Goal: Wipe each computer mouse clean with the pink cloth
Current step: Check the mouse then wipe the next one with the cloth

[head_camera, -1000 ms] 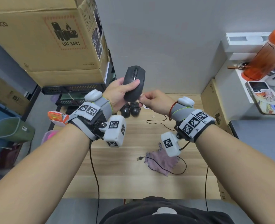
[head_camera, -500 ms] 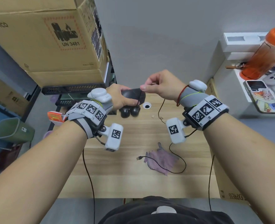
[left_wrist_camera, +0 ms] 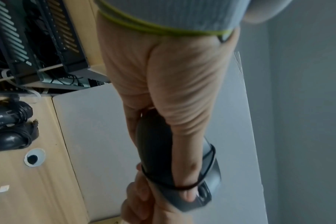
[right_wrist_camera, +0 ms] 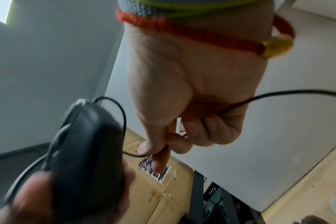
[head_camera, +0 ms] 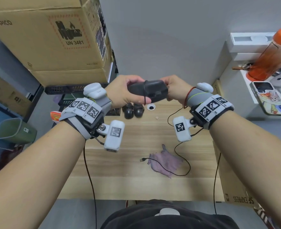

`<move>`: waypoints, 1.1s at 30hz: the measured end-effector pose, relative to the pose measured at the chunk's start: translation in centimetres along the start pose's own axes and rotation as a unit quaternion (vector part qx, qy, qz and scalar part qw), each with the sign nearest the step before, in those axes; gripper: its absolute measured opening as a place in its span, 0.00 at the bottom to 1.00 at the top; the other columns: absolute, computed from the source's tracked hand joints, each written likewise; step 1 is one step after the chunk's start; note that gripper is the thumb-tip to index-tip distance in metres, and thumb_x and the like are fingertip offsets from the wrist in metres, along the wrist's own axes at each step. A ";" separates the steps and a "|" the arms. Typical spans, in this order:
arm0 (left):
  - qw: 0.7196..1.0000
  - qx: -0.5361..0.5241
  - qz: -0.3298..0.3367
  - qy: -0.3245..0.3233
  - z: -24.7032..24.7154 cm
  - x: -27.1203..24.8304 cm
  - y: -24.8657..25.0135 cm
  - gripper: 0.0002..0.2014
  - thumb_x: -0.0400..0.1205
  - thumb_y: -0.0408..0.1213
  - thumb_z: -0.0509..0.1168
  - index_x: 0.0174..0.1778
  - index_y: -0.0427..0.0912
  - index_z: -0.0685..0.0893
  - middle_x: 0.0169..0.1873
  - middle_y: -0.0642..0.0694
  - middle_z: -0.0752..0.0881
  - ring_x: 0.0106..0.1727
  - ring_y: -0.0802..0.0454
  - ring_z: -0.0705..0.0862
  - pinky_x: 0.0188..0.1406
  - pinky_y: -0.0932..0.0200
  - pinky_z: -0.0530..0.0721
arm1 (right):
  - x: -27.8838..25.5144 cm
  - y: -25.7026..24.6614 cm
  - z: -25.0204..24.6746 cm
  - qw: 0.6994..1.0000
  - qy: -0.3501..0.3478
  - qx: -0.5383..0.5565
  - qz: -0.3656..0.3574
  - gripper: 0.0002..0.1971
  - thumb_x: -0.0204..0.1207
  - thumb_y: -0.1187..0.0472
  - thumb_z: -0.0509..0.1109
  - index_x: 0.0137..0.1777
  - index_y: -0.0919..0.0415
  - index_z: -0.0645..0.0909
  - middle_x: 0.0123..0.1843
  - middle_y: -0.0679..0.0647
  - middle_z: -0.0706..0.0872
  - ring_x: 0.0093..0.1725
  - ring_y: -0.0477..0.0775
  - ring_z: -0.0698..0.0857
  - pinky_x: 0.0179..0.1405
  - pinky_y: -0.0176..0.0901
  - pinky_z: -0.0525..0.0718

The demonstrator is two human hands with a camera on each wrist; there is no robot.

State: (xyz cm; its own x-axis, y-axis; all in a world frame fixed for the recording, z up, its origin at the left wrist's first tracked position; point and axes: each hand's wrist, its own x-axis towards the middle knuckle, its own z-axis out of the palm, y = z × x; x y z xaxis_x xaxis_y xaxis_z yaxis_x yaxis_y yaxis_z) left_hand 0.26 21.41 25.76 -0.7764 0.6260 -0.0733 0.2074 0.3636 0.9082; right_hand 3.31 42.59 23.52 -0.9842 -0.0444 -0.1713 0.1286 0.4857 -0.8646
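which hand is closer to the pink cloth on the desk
Right. The right hand is up at the mouse, roughly above and beyond the pink cloth. The left hand holds the mouse further over to the left.

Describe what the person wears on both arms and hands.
Forearms are bare, no sleeves. Each wrist carries a grey strap with black-and-white square markers and a white camera pod with a black cable. The right hand has a red cord bracelet with a gold bead.
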 end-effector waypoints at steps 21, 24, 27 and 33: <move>0.970 0.182 -0.039 0.155 -1.1 0.8 -3.5 0.23 0.55 0.48 0.89 0.41 0.52 0.86 0.37 0.54 0.89 0.36 0.54 0.83 0.35 0.60 0.80 | -1.2 -3.3 -0.3 0.994 0.014 -0.016 -0.111 0.10 0.79 0.56 0.73 0.45 0.63 0.90 0.25 0.47 0.77 0.26 0.42 0.67 0.28 0.33 0.66; 0.980 0.177 -0.005 0.090 -0.3 0.6 -2.7 0.24 0.54 0.50 0.88 0.42 0.54 0.87 0.39 0.53 0.88 0.39 0.54 0.84 0.42 0.57 0.85 | -0.7 -3.5 -0.4 0.992 0.018 -0.034 -0.122 0.09 0.79 0.55 0.73 0.43 0.60 0.89 0.32 0.54 0.79 0.32 0.50 0.70 0.32 0.39 0.67; 0.988 0.146 0.021 0.047 0.2 0.5 -2.1 0.24 0.53 0.53 0.87 0.41 0.58 0.86 0.40 0.52 0.90 0.40 0.53 0.87 0.46 0.50 0.87 | 0.0 -3.5 -0.5 0.993 0.040 -0.034 -0.107 0.08 0.77 0.56 0.75 0.44 0.62 0.88 0.34 0.54 0.83 0.36 0.46 0.76 0.39 0.37 0.75; 0.997 0.007 0.053 0.062 0.0 0.1 -0.6 0.26 0.54 0.49 0.89 0.45 0.53 0.87 0.38 0.53 0.88 0.37 0.61 0.83 0.42 0.66 0.82 | 0.4 -1.8 -1.2 0.999 0.027 -0.011 -0.037 0.08 0.79 0.61 0.72 0.39 0.62 0.85 0.19 0.42 0.73 0.21 0.43 0.66 0.21 0.33 0.65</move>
State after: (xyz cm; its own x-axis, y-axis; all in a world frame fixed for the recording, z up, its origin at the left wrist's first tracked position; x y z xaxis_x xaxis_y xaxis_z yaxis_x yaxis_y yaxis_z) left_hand 0.03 21.28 25.19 -0.8168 0.5721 0.0743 0.2995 0.3105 0.9022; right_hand 2.49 42.76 25.58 -0.9960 -0.0341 -0.0821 0.0540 0.5012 -0.8637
